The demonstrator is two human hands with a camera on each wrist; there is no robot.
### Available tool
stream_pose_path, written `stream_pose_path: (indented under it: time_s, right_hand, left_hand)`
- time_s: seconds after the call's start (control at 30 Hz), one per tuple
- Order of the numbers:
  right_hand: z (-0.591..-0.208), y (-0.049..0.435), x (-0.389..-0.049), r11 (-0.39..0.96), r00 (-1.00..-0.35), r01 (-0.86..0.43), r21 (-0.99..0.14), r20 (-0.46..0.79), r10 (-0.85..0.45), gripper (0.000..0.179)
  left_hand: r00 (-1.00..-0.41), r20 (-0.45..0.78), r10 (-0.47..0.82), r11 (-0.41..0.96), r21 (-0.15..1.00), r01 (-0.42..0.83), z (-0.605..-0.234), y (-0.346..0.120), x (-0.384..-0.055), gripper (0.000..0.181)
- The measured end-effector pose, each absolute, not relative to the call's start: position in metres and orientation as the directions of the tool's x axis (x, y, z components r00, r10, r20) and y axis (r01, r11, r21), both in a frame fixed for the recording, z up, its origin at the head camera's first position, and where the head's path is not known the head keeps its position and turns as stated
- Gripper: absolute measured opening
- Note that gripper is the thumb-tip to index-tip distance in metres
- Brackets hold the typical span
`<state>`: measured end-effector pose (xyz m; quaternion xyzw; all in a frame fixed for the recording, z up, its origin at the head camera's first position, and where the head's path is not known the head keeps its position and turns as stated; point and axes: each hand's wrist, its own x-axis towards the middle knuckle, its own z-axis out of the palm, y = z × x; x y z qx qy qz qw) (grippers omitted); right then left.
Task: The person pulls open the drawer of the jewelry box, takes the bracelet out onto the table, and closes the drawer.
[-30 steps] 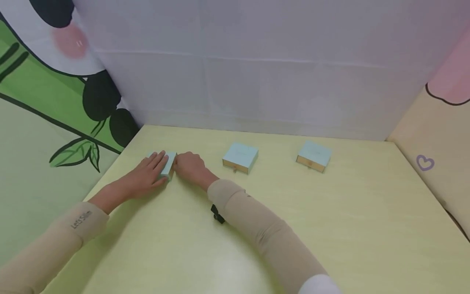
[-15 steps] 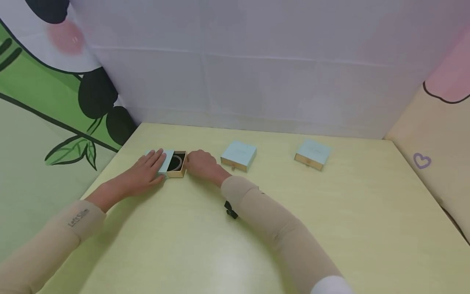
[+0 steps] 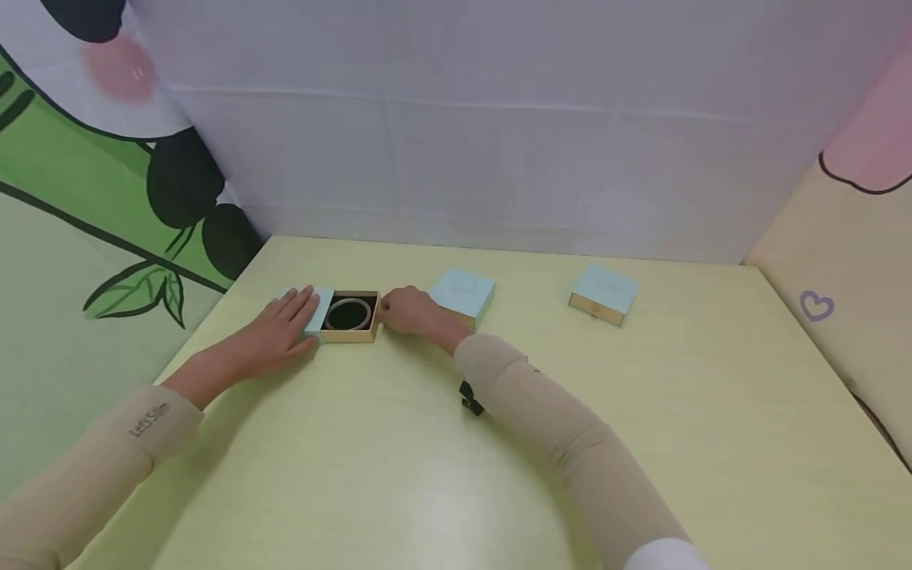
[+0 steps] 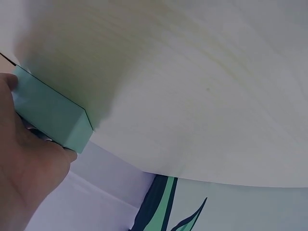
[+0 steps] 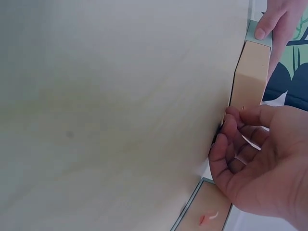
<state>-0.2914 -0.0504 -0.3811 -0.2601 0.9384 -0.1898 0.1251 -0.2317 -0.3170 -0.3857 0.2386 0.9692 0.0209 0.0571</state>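
Note:
At the table's far left lies a light blue sliding gift box (image 3: 322, 307), its cardboard drawer (image 3: 349, 338) pulled out to the right. Inside the black-lined drawer sits a pale, bracelet-like ring (image 3: 369, 313). My left hand (image 3: 274, 336) rests on the blue sleeve with straight fingers; its thumb presses the near side, as the right wrist view shows. With thumb and fingertips, my right hand (image 3: 413, 310) pinches at the small pull tab on the drawer's end. The tab itself is mostly hidden by the fingers (image 5: 228, 122).
Two more light blue boxes, both closed, stand on the yellow table (image 3: 399, 475): a middle box (image 3: 466, 291) just behind my right wrist, and a right-hand box (image 3: 606, 291). A pale cloth wall (image 3: 499, 182) rises along the table's back edge.
My right hand has moved to the right, drawing the drawer out of its sleeve and uncovering the ring inside. The left hand has stayed on the sleeve.

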Motion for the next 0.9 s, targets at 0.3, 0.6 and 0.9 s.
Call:
stream_pose_path:
  time_s: [0.3,0.6,0.9]
  right_hand:
    - [-0.379,-0.048,-0.294,0.81,-0.843,-0.427,-0.401,-0.149,-0.518,0.032]
    - [-0.37,-0.057,-0.294,0.768,-0.807,-0.526,-0.364,-0.071,-0.586,0.022]
    - [-0.359,-0.088,-0.287,0.642,-0.657,-0.742,-0.194,0.023,-0.753,0.035]
  left_hand:
    - [-0.87,-0.097,0.484,0.875,0.075,0.478,-0.386,-0.316,-0.239,0.075]
    - [-0.873,-0.098,0.479,0.878,0.08,0.473,-0.383,-0.318,-0.244,0.076]
    - [-0.86,-0.081,0.505,0.863,0.065,0.501,-0.386,-0.314,-0.246,0.072]
